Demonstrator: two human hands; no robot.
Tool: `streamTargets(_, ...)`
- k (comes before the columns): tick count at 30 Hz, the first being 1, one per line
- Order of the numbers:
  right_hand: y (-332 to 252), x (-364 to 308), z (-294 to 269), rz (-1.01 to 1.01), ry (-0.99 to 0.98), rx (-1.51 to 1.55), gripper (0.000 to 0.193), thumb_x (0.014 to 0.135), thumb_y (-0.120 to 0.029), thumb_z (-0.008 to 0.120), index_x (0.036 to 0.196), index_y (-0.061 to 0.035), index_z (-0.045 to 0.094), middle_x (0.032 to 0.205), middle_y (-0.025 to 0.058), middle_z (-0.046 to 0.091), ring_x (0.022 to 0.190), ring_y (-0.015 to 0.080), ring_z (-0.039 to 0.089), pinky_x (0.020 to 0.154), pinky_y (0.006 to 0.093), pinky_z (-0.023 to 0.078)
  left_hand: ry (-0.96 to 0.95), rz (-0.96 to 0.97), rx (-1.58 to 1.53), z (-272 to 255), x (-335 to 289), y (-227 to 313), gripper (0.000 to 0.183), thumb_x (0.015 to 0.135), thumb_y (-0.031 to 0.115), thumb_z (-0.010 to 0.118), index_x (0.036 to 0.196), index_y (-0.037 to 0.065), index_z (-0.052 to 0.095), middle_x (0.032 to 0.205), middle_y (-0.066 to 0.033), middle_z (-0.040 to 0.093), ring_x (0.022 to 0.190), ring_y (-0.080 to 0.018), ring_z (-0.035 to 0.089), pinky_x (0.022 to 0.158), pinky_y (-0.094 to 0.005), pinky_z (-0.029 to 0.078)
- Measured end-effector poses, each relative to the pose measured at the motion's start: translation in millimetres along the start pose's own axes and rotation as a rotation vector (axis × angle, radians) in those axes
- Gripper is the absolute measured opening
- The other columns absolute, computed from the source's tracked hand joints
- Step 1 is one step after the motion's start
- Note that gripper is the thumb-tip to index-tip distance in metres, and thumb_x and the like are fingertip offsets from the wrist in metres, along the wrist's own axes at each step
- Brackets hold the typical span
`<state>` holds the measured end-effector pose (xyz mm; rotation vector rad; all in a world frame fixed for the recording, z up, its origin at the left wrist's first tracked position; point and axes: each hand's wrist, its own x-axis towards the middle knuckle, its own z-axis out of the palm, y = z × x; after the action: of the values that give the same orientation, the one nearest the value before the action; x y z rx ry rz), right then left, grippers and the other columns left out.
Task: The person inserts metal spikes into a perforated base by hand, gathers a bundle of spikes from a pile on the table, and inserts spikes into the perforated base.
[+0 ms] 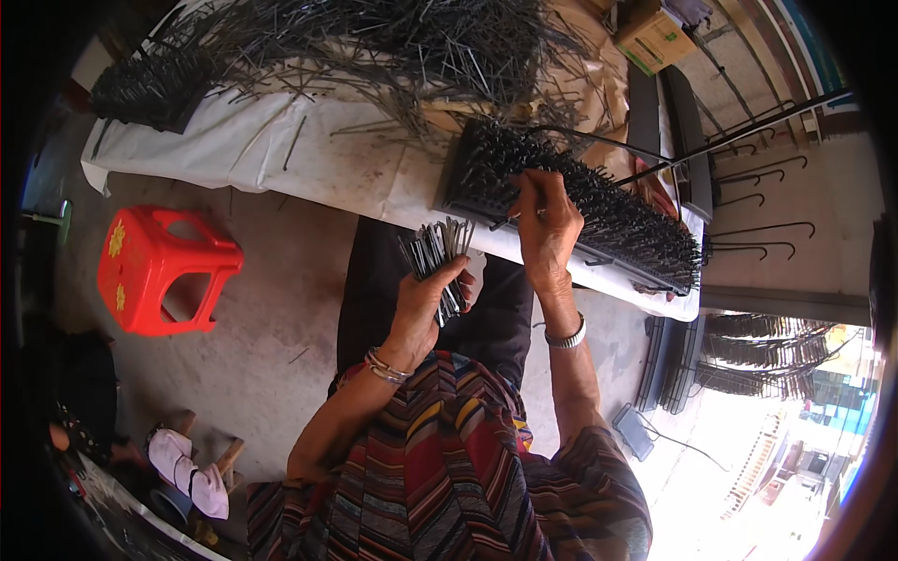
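Note:
My left hand [423, 304] is closed around a bundle of thin dark metal strips [432, 251], above my lap and just off the table's near edge. The strips fan out a little at the top and stick out below my fingers. My right hand [549, 229] is at the near side of a long black rack [617, 201] densely filled with upright dark pieces. Its thumb and fingertips are pinched together at the rack; whatever they hold is too small to make out.
A big heap of loose dark strips [421, 47] covers the back of the white-covered table [327, 159]. Another filled rack [154, 89] stands at the far left. A red plastic stool [168, 266] is on the floor at left; a cardboard box [653, 37] sits at the back right.

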<state>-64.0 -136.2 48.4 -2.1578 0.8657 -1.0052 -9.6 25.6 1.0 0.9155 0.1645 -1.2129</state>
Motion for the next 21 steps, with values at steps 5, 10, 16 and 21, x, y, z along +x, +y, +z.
streamTargets(5,-1.8,5.6,-0.8,0.007,-0.077,0.121,0.006,0.089,0.001,0.061,0.094,-0.0008,0.063,0.077,0.0031,0.067,0.061,0.0061,0.061,0.052,0.0213,0.045,0.017,-0.009,0.012,3.8,-2.1,1.9,0.015,0.087,0.018,0.069,0.092,0.004,0.066,0.073,-0.0047,0.065,0.060,-0.0134,0.062,0.055,-0.0262,0.051)
streamTargets(10,2.9,2.9,7.3,0.031,-0.009,0.198,0.007,0.086,0.000,0.064,0.093,-0.0028,0.064,0.080,0.0045,0.068,0.066,0.0105,0.062,0.058,0.0238,0.046,0.004,-0.005,0.032,1.9,-4.5,2.6,0.015,0.086,0.018,0.070,0.092,0.004,0.066,0.073,-0.0046,0.065,0.061,-0.0130,0.062,0.055,-0.0265,0.051)
streamTargets(16,12.9,5.0,7.1,-0.319,0.019,-0.376,0.012,0.077,-0.012,0.072,0.088,-0.0118,0.067,0.087,0.0035,0.060,0.081,0.0247,0.057,0.073,0.0375,0.043,-0.002,-0.008,0.020,3.7,-5.4,4.2,0.015,0.087,0.017,0.070,0.094,0.004,0.065,0.077,-0.0051,0.066,0.064,-0.0137,0.064,0.056,-0.0265,0.052)
streamTargets(21,-7.3,-3.5,-4.2,-0.314,0.048,-0.451,0.013,0.079,-0.015,0.072,0.089,-0.0088,0.068,0.085,0.0046,0.062,0.078,0.0234,0.060,0.071,0.0359,0.046,0.001,0.010,0.024,3.7,-5.0,4.4,0.015,0.087,0.016,0.069,0.095,0.004,0.065,0.078,-0.0058,0.067,0.065,-0.0144,0.064,0.056,-0.0264,0.052)
